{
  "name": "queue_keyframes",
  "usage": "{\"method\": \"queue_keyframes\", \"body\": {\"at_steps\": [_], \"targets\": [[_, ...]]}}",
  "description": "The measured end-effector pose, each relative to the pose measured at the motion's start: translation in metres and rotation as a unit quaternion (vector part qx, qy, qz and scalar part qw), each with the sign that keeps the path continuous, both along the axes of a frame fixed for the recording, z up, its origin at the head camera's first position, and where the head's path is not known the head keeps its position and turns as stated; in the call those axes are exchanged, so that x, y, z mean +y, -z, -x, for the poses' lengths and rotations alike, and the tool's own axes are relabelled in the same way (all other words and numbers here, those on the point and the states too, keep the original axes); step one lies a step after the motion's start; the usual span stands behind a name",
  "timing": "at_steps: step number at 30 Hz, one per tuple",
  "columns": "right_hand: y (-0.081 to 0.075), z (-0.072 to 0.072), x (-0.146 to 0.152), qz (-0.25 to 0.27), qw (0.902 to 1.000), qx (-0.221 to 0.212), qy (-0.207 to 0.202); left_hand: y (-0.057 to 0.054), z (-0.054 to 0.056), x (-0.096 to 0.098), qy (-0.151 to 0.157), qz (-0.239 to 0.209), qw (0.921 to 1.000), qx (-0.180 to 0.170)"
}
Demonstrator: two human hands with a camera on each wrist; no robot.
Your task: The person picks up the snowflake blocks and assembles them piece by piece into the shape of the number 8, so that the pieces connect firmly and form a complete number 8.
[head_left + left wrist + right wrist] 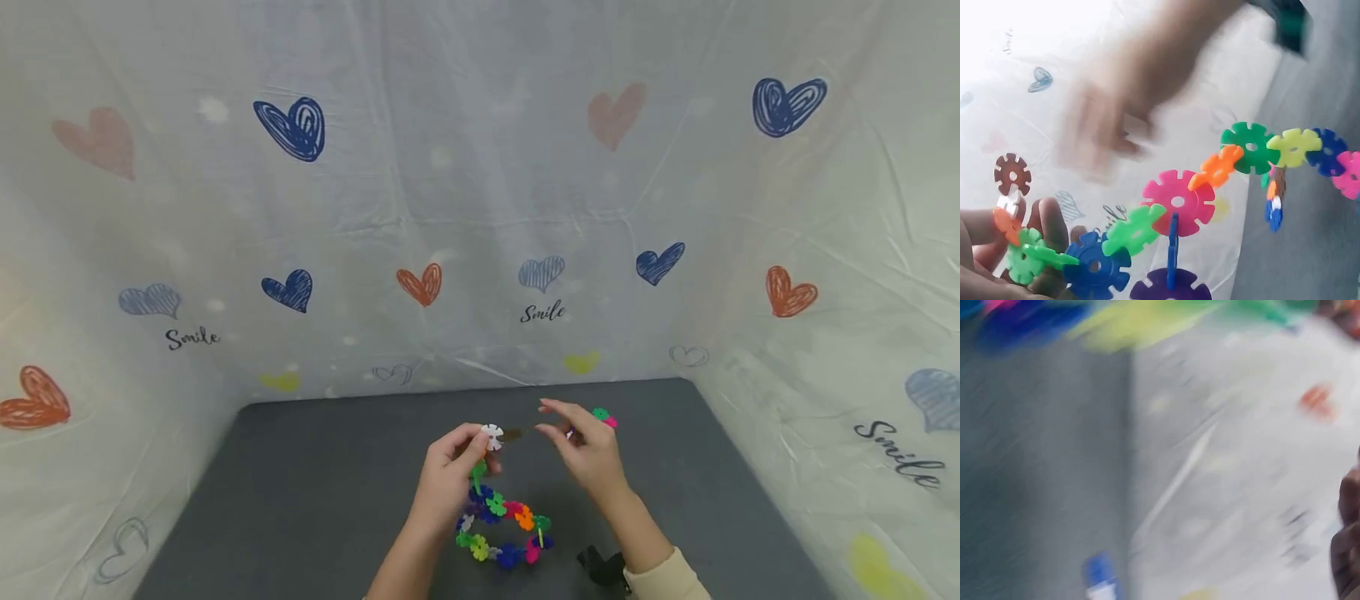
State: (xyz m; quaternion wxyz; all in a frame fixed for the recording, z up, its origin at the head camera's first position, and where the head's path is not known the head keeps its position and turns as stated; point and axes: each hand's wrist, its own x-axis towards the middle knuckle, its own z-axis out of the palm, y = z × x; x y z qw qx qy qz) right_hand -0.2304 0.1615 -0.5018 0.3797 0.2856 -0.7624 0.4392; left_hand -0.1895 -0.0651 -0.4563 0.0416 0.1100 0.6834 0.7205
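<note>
My left hand (pixel 442 479) pinches a chain of flower-shaped plastic discs near its upper end. A white disc (pixel 491 437) shows at its fingertips, and a brown disc (pixel 1012 174) is slotted onto that white one. From the hand the linked chain (pixel 508 557) hangs in a colourful loop of green, blue, pink, orange and yellow discs. To the right, my right hand (pixel 588 450) is raised with thumb and forefinger apart, nothing seen between them, just beyond the brown disc. Motion blurs it in the left wrist view.
Behind the right hand lie more discs, one green (pixel 600 413) and one pink, partly hidden. A black device (pixel 600 565) is at the right wrist. The dark grey table (pixel 315 500) ends at a pale curtain (pixel 480 192) printed with hearts, on the back and both sides.
</note>
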Motion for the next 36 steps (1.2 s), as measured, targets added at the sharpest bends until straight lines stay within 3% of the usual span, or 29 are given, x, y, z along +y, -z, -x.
{"method": "queue_keyframes", "body": {"at_steps": [2, 3, 5, 8, 10, 12, 14, 20, 24, 33, 36], "targets": [[0.02, 0.009, 0.014, 0.021, 0.9935, -0.089, 0.068, 0.0, 0.001, 0.0, 0.008, -0.035, 0.9991, -0.024], [0.03, 0.013, 0.021, 0.023, 0.9838, -0.142, 0.107, 0.0, 0.001, -0.001, 0.009, -0.049, 0.9981, -0.036], [0.049, 0.017, 0.036, 0.018, 0.9573, -0.235, 0.167, 0.001, 0.001, -0.002, 0.002, -0.072, 0.9952, -0.067], [0.073, 0.02, 0.056, -0.036, 0.909, -0.346, 0.23, 0.006, 0.001, -0.005, -0.027, -0.096, 0.9888, -0.111], [0.087, 0.021, 0.066, -0.076, 0.8828, -0.394, 0.245, 0.01, 0.002, -0.007, -0.048, -0.109, 0.9838, -0.134], [0.098, 0.021, 0.075, -0.11, 0.8664, -0.418, 0.251, 0.015, 0.003, -0.009, -0.056, -0.114, 0.981, -0.147], [0.104, 0.021, 0.081, -0.122, 0.861, -0.426, 0.25, 0.021, 0.004, -0.01, -0.056, -0.116, 0.9798, -0.153], [0.104, 0.024, 0.082, -0.14, 0.8633, -0.414, 0.253, 0.033, 0.009, -0.014, -0.074, -0.098, 0.9825, -0.14], [0.1, 0.031, 0.076, -0.168, 0.8517, -0.42, 0.265, 0.033, 0.013, -0.017, -0.101, -0.067, 0.986, -0.115], [0.094, 0.032, 0.08, -0.11, 0.8344, -0.474, 0.258, 0.034, 0.012, -0.016, -0.104, -0.029, 0.991, -0.079], [0.084, 0.026, 0.076, -0.106, 0.8383, -0.475, 0.246, 0.035, 0.012, -0.015, -0.104, -0.009, 0.9925, -0.063]]}}
